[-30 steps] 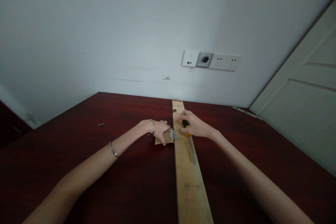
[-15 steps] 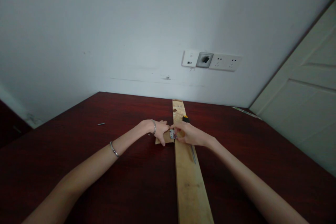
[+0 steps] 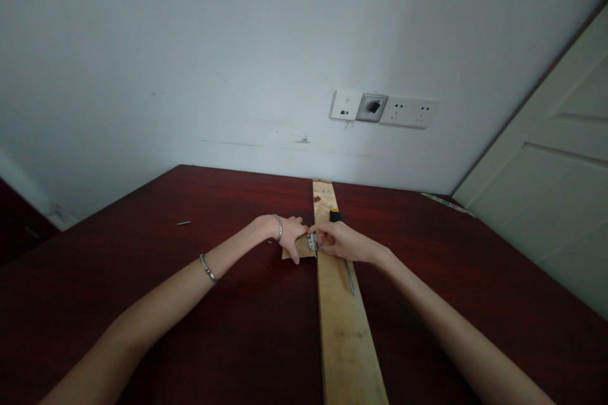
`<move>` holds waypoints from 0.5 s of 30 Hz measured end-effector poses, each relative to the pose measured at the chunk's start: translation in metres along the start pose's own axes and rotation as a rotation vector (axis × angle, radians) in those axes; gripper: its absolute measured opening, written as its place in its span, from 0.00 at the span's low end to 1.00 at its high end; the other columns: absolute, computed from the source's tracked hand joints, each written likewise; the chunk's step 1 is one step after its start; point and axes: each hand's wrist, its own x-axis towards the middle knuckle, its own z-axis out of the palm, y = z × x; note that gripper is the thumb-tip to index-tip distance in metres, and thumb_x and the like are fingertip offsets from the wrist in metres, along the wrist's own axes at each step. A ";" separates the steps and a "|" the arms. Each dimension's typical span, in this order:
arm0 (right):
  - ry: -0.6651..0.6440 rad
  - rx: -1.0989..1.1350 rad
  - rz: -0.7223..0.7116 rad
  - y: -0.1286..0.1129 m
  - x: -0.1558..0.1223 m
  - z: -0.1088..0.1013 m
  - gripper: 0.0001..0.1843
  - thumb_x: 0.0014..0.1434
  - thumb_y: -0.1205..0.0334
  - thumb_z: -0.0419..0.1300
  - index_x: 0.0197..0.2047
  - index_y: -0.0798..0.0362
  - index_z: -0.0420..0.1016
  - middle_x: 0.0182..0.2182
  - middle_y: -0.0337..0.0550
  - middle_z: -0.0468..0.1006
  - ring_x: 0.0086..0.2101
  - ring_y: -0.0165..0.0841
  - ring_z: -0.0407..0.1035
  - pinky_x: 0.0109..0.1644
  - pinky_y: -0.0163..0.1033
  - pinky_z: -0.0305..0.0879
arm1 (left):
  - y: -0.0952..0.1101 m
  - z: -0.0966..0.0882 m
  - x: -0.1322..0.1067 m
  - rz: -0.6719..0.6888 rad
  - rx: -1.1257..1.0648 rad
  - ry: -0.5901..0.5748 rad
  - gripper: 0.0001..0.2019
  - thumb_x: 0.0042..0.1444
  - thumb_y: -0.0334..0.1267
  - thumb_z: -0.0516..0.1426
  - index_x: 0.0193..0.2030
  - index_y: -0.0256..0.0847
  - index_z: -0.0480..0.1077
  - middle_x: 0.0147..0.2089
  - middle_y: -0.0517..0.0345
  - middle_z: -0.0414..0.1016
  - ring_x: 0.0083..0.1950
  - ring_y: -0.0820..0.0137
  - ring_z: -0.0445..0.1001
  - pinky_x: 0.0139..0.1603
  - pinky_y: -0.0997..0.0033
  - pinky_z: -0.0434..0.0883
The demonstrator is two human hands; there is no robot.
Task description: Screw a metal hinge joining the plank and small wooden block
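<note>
A long wooden plank [image 3: 349,342] runs away from me across the table. Against its left side lies a short piece of wood [image 3: 304,252], which my left hand [image 3: 289,239] grips from above, thumb at the near edge and fingers on the far side. A small metal hinge [image 3: 311,241] sits where the two woods meet. My right hand [image 3: 349,242] rests over the plank, its thumb and forefinger closed at the hinge's right side. Beneath that hand lies a screwdriver [image 3: 350,280]; its black and yellow handle shows beyond the hand, and its middle is hidden.
The dark red table [image 3: 228,335] reaches the white wall [image 3: 237,63] behind. To the left lies a small thin metal piece [image 3: 183,223]. Wall sockets [image 3: 409,112] are above the table, a pale panelled door [image 3: 560,158] is at the right, and a flat strip [image 3: 446,204] lies near it.
Both hands stay at the hinge, with only a slight shift of the right fingers. The whole view has moved very slightly.
</note>
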 end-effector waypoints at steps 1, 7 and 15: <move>0.004 -0.004 0.000 -0.001 0.000 0.000 0.22 0.49 0.74 0.56 0.49 0.54 0.69 0.29 0.37 0.71 0.28 0.26 0.64 0.33 0.31 0.59 | 0.000 0.000 0.000 0.003 -0.004 0.003 0.41 0.36 0.56 0.63 0.58 0.38 0.63 0.58 0.41 0.62 0.57 0.50 0.62 0.54 0.58 0.64; 0.000 -0.071 -0.012 -0.006 -0.002 0.000 0.25 0.51 0.74 0.54 0.54 0.54 0.65 0.29 0.38 0.70 0.27 0.27 0.62 0.32 0.33 0.59 | -0.004 0.004 0.005 0.004 -0.029 0.009 0.47 0.33 0.56 0.64 0.61 0.39 0.59 0.60 0.41 0.61 0.59 0.48 0.60 0.55 0.56 0.63; 0.066 -0.096 -0.041 -0.009 -0.002 -0.005 0.25 0.51 0.73 0.54 0.53 0.54 0.63 0.31 0.38 0.70 0.30 0.28 0.64 0.35 0.33 0.60 | -0.006 0.004 0.005 -0.007 -0.078 0.001 0.50 0.33 0.60 0.63 0.64 0.43 0.55 0.61 0.44 0.60 0.59 0.49 0.60 0.55 0.58 0.63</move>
